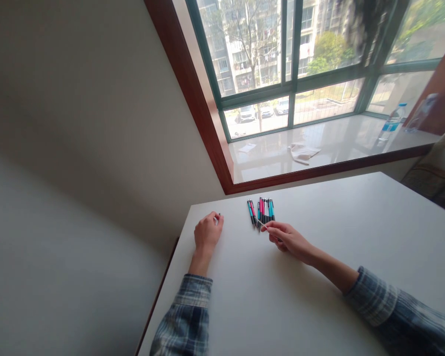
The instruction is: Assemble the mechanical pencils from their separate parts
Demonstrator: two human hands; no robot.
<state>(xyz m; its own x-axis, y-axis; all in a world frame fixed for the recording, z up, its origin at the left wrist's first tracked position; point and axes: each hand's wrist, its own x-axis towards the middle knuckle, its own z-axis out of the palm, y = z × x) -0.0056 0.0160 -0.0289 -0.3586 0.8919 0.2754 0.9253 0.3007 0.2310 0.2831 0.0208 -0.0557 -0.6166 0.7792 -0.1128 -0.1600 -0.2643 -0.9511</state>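
My left hand [207, 230] rests on the white table [244, 306] near its left edge. Its fingers are curled closed, and a small dark tip shows beside the thumb; the rest of what it holds is hidden. My right hand [284, 236] pinches a thin white stick [261, 224] between thumb and fingertips, pointing up and left. Just beyond it lies a row of click pens [266, 208] in pink, white and turquoise with dark grips. To the left of that row, a turquoise pen and a pink pen [251, 212] lie side by side, slightly tilted.
A bare wall [96, 148] stands close along the table's left side. Past the far edge, a window ledge [263, 165] holds a crumpled cloth [303, 153], a paper piece [247, 148] and a water bottle [392, 121]. Fabric [433, 168] hangs at right.
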